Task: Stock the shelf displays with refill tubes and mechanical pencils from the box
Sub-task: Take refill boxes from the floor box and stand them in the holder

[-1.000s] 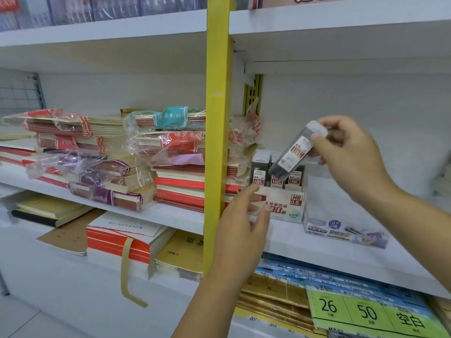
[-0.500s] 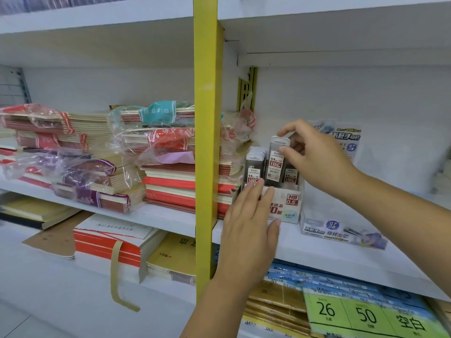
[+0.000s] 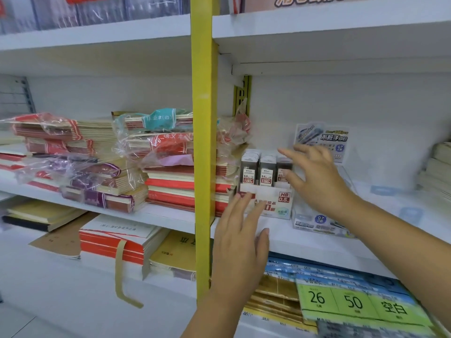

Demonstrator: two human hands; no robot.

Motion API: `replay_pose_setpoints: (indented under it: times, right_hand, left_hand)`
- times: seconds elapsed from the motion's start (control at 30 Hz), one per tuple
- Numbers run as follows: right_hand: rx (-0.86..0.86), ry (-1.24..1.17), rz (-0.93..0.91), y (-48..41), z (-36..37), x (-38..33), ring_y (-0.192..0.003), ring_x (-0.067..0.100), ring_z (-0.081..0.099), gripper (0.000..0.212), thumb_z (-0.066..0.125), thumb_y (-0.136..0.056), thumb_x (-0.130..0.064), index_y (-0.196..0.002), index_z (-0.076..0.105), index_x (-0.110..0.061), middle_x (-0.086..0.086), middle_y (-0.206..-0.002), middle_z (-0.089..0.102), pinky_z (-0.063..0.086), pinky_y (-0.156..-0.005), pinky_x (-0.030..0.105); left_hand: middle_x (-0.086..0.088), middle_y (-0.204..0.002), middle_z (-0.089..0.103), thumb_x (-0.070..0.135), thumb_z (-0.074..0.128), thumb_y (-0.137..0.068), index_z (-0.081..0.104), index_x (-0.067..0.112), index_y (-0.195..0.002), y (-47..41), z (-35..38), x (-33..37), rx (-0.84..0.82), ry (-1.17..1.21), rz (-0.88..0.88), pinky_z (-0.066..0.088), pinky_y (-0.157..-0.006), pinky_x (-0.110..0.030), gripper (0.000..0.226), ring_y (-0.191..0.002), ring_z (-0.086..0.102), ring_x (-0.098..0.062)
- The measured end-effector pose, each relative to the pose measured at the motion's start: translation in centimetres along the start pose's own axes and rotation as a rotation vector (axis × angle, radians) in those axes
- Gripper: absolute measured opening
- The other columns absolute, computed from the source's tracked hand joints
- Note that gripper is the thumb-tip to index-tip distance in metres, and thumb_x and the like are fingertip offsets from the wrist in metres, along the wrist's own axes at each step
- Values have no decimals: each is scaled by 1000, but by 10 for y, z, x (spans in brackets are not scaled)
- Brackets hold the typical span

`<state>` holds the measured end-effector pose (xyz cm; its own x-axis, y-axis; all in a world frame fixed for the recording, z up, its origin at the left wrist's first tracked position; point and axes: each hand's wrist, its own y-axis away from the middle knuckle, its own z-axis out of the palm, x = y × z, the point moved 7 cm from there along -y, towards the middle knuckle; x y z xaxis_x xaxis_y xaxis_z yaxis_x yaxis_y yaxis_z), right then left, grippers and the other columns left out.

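A small white and red display box [image 3: 280,202] marked HB 0.5 stands on the white shelf [image 3: 305,236]. Rows of dark refill tubes [image 3: 258,170] stand upright in it. My left hand [image 3: 240,230] lies with straight fingers against the box's front left. My right hand [image 3: 317,176] hovers with spread fingers at the box's right side, near the rightmost tubes, and holds nothing. A clear display [image 3: 319,222] with a blue printed card stands just right of the box, partly behind my right wrist.
A yellow upright post [image 3: 203,142] divides the shelving just left of the box. Plastic-wrapped stacks of notebooks [image 3: 168,162] fill the shelf to the left. Green price labels [image 3: 353,302] and paper packs lie on the shelf below. More stacks [image 3: 436,172] sit far right.
My right hand has set the refill tube down into the display box, let go and opened its fingers. My left hand has stayed at the box's front.
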<state>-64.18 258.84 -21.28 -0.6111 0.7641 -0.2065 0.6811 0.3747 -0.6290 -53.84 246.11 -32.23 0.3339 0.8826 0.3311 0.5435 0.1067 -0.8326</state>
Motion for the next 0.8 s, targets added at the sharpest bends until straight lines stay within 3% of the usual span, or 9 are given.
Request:
replay_pose_setpoints:
  times: [0.13,0.27,0.4,0.53,0.6,0.67,0.8]
  right_hand:
    - [181,-281,-31,67,-36,-9,-122,12,40,32,54,-96,-17,-126,58,-28,-7,-122,53,30,-101,21]
    - [181,-509,23,150,-36,1,-95,3,55,21,58,-92,-17,-98,66,-36,-18,-98,63,42,-79,10]
    - [-162,-673,353,241,52,42,-81,-1,60,20,61,-91,-22,-90,67,-41,-18,-92,67,45,-67,9]
    - [-587,-614,668,358,171,79,-90,3,60,17,58,-94,-24,-97,63,-39,-8,-105,67,50,-84,24]
    - [-749,-599,778,406,216,86,-94,5,59,17,58,-94,-28,-109,61,-35,-3,-111,65,47,-80,14]
    - [-826,-577,847,438,248,90,-99,7,58,27,58,-94,-27,-121,59,-27,0,-121,63,40,-73,8]
    - [-868,-526,913,468,293,95,-119,15,53,41,58,-95,-25,-135,51,-21,3,-134,55,37,-87,19]
  left_hand:
    - [1,-116,62,23,58,-94,52,21,-131,32,-16,13,85,-15,77,42,-96,-29,38,-111,51,-17]
    - [7,-109,56,31,47,-95,46,26,-136,96,8,15,-247,32,26,45,-80,-21,41,-98,53,-12]
    - [0,-131,54,24,56,-98,46,23,-143,210,48,-19,-582,82,-283,50,-91,-34,46,-115,55,-20]
    - [-1,-141,48,28,54,-101,43,20,-145,324,75,-44,-814,145,-612,45,-102,-36,47,-126,52,-22]
    - [-3,-147,44,32,52,-102,37,19,-149,365,87,-52,-924,159,-738,42,-106,-36,51,-130,50,-22]
    - [-5,-150,40,35,51,-102,32,18,-152,391,98,-59,-994,165,-829,41,-108,-35,56,-133,48,-21]
    - [-2,-154,38,39,51,-101,28,19,-154,424,115,-74,-1058,195,-991,40,-106,-29,62,-133,49,-17]
